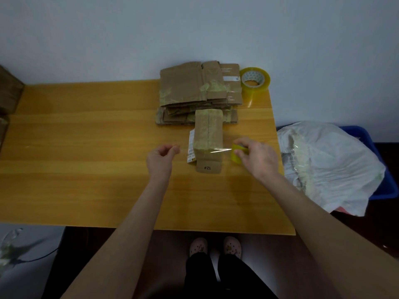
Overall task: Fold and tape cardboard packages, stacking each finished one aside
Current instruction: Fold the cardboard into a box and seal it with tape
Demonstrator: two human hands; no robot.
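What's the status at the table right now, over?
Left hand pinches end of clear tape strip; right hand grips small yellow tape roll. Strip stretched across brown folded cardboard package. Nothing in the way; flat brown cardboard stack lies behind.

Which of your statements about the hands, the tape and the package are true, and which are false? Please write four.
1. The right hand holds a small tape roll. True.
2. The left hand lies flat on the package. False: it pinches the tape strip beside the package.
3. A larger tape roll sits by the cardboard stack. True.
4. The white bag lies on the table. False: it lies in the blue bin beside the table.
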